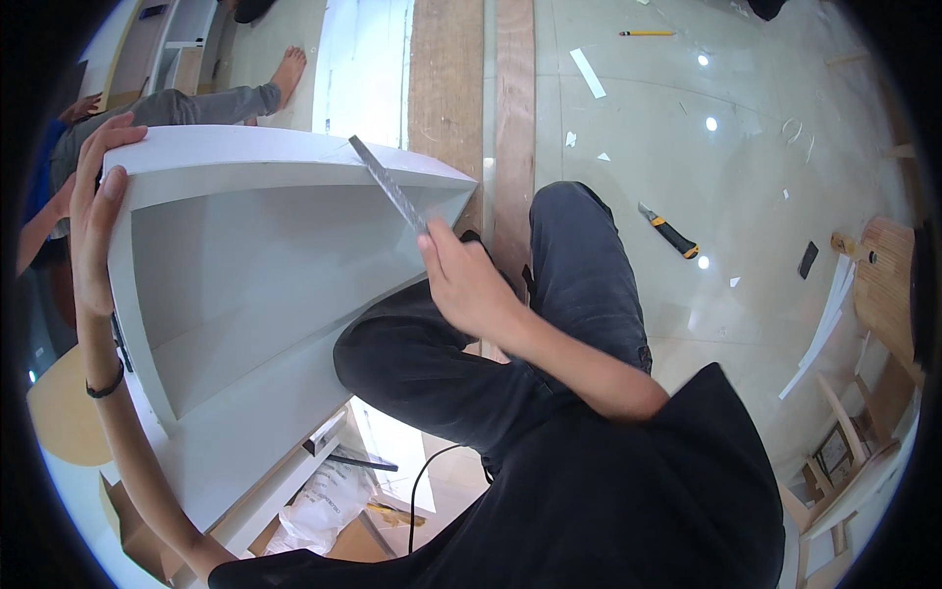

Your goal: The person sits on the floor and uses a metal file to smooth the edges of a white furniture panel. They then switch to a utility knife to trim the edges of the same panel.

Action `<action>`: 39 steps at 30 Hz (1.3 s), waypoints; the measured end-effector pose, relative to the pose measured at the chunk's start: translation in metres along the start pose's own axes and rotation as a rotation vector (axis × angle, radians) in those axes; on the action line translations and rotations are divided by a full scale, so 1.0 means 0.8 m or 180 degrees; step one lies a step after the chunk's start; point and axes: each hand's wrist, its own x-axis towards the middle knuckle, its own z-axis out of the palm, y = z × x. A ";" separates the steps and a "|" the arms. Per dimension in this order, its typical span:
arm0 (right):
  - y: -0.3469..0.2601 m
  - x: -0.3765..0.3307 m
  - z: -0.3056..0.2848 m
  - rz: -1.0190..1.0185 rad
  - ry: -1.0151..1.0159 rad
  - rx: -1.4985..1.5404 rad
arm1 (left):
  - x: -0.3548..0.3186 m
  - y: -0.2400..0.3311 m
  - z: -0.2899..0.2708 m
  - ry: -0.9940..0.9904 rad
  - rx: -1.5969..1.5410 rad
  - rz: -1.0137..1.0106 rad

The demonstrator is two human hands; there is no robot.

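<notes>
A white open-fronted cabinet box [265,260] lies tilted across my left side, its hollow turned toward me. At its far left corner, my left hand [98,211] grips the edge, fingers over the top and thumb on the near side. In my right hand [469,280] is a long flat grey metal file [388,185], held by its near end. The file slants up to the left, its far part lying over the cabinet's upper edge. The handle end is hidden inside my closed fingers.
A yellow-and-black utility knife [669,232] and a yellow pencil [646,33] lie on the tiled floor among white strips and scraps. Wooden planks [446,88] run ahead of me. Another person's bare foot [289,74] is beyond the cabinet. Wooden chairs [888,280] stand at right.
</notes>
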 end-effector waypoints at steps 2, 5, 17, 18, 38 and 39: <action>0.008 0.007 0.004 -0.0226 0.0224 0.0096 | 0.000 0.001 0.002 0.0050 -0.0113 -0.0369; 0.021 0.025 0.006 -0.0252 0.0409 -0.0175 | 0.002 0.002 0.003 0.0044 -0.0090 -0.1290; 0.041 0.018 0.004 -0.0014 0.0539 -0.0181 | 0.006 0.002 0.004 0.0010 -0.0005 -0.1334; 0.035 0.004 0.005 0.0195 0.0419 -0.0154 | 0.005 0.003 0.004 0.0016 0.0013 -0.1352; -0.016 0.010 -0.007 0.0234 0.0017 -0.0043 | 0.004 0.013 -0.001 0.0104 -0.0347 -0.1454; -0.026 0.002 -0.009 0.0068 -0.0153 0.0085 | 0.004 0.014 -0.003 0.0054 -0.0333 -0.1379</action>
